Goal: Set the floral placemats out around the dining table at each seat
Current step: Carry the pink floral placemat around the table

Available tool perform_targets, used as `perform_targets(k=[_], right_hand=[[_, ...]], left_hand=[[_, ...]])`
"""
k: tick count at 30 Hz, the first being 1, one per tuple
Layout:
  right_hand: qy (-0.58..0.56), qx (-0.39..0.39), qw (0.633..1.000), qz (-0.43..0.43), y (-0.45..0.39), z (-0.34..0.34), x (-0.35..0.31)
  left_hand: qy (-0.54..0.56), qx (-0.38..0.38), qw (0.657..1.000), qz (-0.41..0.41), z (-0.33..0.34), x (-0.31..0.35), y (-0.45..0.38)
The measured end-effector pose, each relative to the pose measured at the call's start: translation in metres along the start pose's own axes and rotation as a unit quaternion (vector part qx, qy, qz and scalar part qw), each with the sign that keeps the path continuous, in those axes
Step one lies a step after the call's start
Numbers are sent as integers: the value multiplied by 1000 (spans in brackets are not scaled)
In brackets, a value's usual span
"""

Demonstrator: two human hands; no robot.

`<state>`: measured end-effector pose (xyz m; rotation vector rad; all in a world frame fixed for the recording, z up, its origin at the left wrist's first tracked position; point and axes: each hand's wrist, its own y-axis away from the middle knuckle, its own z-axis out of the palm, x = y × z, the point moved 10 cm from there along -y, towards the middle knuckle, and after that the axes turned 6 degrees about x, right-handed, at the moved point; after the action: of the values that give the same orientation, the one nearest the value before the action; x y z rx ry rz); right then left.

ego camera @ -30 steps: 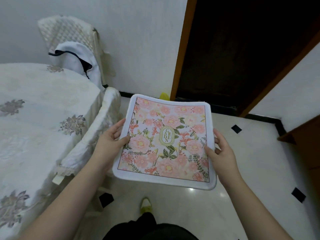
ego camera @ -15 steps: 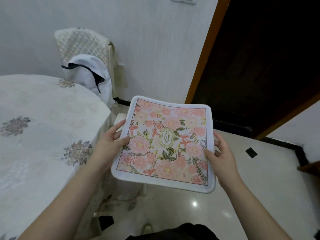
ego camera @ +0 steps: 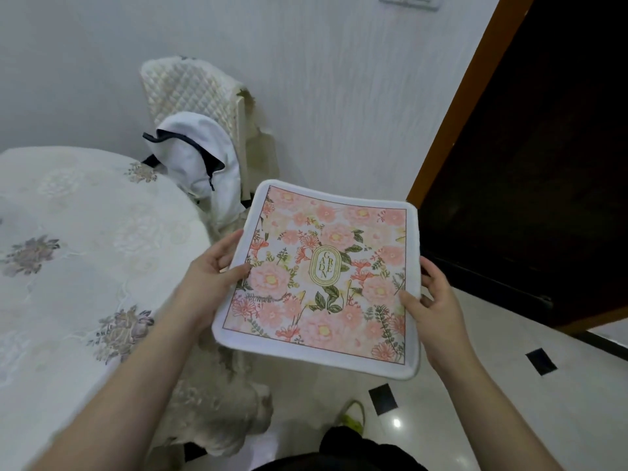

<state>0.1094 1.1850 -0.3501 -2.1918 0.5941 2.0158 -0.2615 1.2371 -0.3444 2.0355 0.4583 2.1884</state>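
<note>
1. A floral placemat (ego camera: 323, 280) is held in the air in front of the person, flat and slightly tilted, printed side up, to the right of the counter (ego camera: 68, 266) and above the floor (ego camera: 509, 385).
2. The placemat has a white border around a pink and peach flower print, with an oval emblem at its middle that reads "GARDEN".
3. The left hand (ego camera: 210, 280) grips the placemat's left edge: the thumb lies on top of the print and the fingers curl under the edge.
4. The right hand (ego camera: 431, 300) grips the right edge the same way, thumb on top of the print, fingers wrapped round the white border.
5. Both hands are closed on the placemat, and both forearms are bare.
6. The counter sits at the left, round-edged and covered with a white embroidered cloth bearing grey-purple flower motifs; the placemat does not touch it.
7. A chair (ego camera: 190, 86) with a quilted cream cover stands behind the counter against the white wall.
8. A white garment with dark trim (ego camera: 200, 154) hangs over the chair's back.
9. A dark doorway with a brown wooden frame (ego camera: 452, 117) fills the upper right.
10. The floor is glossy pale tile with small black diamond insets, and a yellow-green shoe (ego camera: 353, 414) shows near the bottom edge.
</note>
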Motion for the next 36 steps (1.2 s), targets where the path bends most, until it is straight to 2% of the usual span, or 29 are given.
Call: perform_targets(k=[5, 11, 23, 30, 36], right_hand=[[4, -45, 999, 1, -69, 5, -14], [1, -94, 996, 8, -116, 37, -18], [30, -195, 980, -5, -190, 166, -48], [47, -243, 969, -9, -229, 244, -81], [72, -297, 952, -18, -246, 309, -84]], left_hand=[[16, 57, 998, 13, 24, 18, -20], [7, 129, 991, 25, 10, 28, -29], [18, 209, 978, 4, -60, 25, -93], [42, 222, 974, -4, -104, 41, -136], [53, 275, 960, -3, -143, 38, -147]])
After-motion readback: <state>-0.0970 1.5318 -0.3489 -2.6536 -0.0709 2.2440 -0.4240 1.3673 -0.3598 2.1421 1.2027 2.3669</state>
